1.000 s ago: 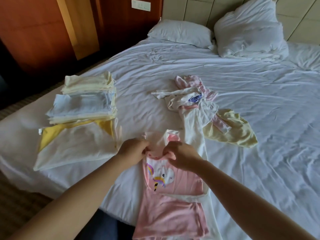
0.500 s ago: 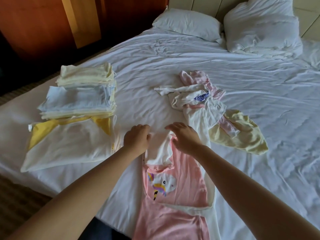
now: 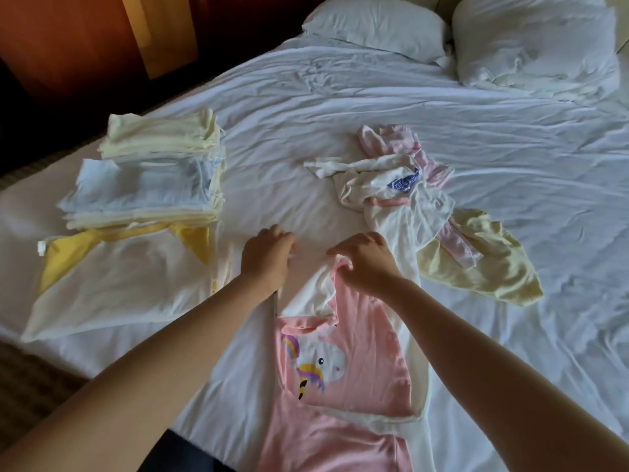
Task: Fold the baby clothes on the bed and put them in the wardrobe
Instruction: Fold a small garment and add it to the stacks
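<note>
Hands (image 3: 364, 264) higher, at pink romper (image 3: 360, 338) edge

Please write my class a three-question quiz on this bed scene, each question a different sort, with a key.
1. True or false: the folded stack lies to the left of the pink garment.
2. The pink garment's print shows: A a unicorn, B a car, C a fish.
3. How many pillows lie at the head of the bed?
Key: 1 true; 2 A; 3 two.
</note>
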Demonstrator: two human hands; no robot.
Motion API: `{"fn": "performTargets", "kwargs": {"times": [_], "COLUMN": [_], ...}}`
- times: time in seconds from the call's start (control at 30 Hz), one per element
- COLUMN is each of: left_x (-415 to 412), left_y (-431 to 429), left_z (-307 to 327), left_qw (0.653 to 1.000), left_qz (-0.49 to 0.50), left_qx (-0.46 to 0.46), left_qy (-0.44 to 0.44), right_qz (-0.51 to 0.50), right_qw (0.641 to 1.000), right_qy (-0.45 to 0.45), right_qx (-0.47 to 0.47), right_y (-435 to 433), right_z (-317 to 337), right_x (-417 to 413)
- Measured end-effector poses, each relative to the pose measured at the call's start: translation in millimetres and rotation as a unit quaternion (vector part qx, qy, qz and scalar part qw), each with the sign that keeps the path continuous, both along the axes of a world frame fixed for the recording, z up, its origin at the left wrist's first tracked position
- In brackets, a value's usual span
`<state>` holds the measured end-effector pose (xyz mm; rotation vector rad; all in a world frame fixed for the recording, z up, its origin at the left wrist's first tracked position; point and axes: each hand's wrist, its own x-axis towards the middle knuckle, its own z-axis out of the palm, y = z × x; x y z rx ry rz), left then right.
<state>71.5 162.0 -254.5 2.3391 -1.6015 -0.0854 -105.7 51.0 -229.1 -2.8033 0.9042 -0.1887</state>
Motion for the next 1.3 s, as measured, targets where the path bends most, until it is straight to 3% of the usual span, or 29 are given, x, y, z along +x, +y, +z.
{"fn": "performTargets", "kwargs": {"times": [0.13, 0.37, 0.67, 0.8, 0.93, 1.2, 1.3], "left_x": [-22.7, -66.6, -87.0, -89.3, -87.9, -99.7, -110.7], "left_y": [-17.0, -67.9, -95.5, -99.6, -110.9, -131.5, -124.9], "left_z": [20.4, 36.4, 2.2, -2.4, 10.2, 72.1, 97.2], "left_qw": [0.994, 0.979, 0.980, 0.979, 0.964, 0.867, 0.884], "left_qz": [-0.041, -0.048, -0.057, -0.028, 0.007, -0.019, -0.053], "left_qx": [-0.048, -0.020, -0.006, -0.028, -0.059, -0.125, -0.138], "left_qy": [0.089, 0.199, 0.188, 0.201, 0.260, 0.482, 0.444], "right_qz": [-0.062, -0.118, -0.187, -0.212, -0.198, -0.122, -0.105], "right_qw": [0.996, 0.993, 0.982, 0.971, 0.934, 0.893, 0.889], "right_qy": [-0.062, -0.010, 0.028, -0.106, -0.269, -0.389, -0.398], "right_qx": [-0.014, -0.016, 0.029, 0.016, 0.125, 0.193, 0.200], "right_y": [-20.2, -74.2, -125.5, -130.3, -130.7, -107.4, -92.2], "right_z": [17.6, 34.5, 12.6, 6.1, 19.8, 68.8, 86.8], "right_x": [-22.8, -45.5, -30.4, -30.1, -34.1, -70.3, -83.6]}}
